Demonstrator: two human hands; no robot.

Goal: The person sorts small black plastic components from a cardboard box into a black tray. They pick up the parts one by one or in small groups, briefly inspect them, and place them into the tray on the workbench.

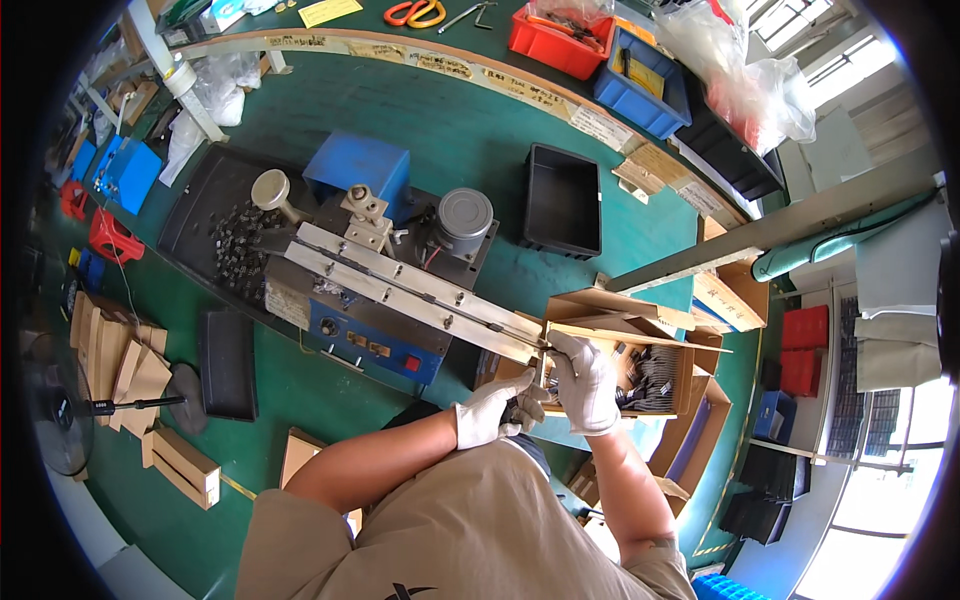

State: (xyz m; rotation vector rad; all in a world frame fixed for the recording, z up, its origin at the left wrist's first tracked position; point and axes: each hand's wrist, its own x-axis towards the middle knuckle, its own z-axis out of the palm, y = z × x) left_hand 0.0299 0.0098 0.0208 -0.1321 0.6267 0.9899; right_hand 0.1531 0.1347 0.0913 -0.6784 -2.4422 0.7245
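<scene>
Metal rail (420,303), apparently serving a part-handling step and next calling for a steady pinch, is ending at the right hand (588,385), which is pinching narrowly, contents hidden, while the left hand (490,412) is curling below that end, seemingly around small dark pieces (512,408), a carton (684,385) standing right of the rail.

Rail (400,285) across bench (450,110), loose parts (236,245) in tray (192,212) at its left end, carton (685,382) at its right, bin (562,205) behind, scissors (412,17) on shelf (480,48) beyond.

Metal rail (410,290) blocks leftward; room between black tray (563,195) and carton (685,380).
</scene>
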